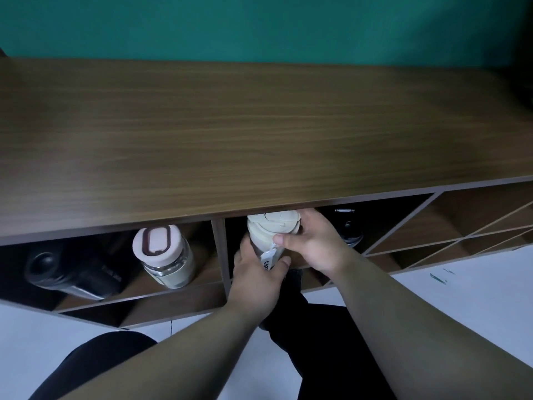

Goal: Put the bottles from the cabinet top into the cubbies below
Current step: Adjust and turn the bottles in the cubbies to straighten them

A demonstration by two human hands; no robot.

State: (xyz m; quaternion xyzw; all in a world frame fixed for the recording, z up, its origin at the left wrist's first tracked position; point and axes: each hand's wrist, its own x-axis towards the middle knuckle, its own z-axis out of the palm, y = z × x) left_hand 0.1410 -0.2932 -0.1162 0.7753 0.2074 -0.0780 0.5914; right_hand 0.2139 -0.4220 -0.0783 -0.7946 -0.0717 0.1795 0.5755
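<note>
Middle cubby: cream bottle, upright, lid up, clasped by my left hand and right hand; black bottle just beside; glass bottle next cubby.

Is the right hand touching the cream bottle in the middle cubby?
Touching. The head view shows the right hand wrapped around the cream bottle below its lid, thumb pressed on its side; the left hand grips lower down.

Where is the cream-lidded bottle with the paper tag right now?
Head view, centre: the cream bottle sits in the middle cubby, gripped by left hand and right hand, beside a black bottle.
</note>
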